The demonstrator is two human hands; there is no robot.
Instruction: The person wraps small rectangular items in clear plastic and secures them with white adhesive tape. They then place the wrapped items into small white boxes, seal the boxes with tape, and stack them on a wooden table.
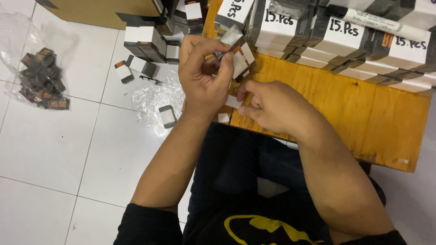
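My left hand point(203, 78) is raised over the near corner of a low wooden table point(345, 104), fingers closed around a small black-and-white box point(240, 61) with a clear plastic wrap sticking out of its top. My right hand point(268, 106) rests on the table edge just beside it, thumb and fingers pinching a small white sticker point(233, 101). Another small white sticker point(223, 118) lies at the table's edge under my left wrist.
Stacks of black-and-white boxes with handwritten labels point(345, 36) fill the table's far side. On the white tiled floor lie loose small boxes point(145, 43), crumpled clear plastic point(154, 97), a plastic bag of dark packets point(43, 79) and a cardboard carton point(104, 11).
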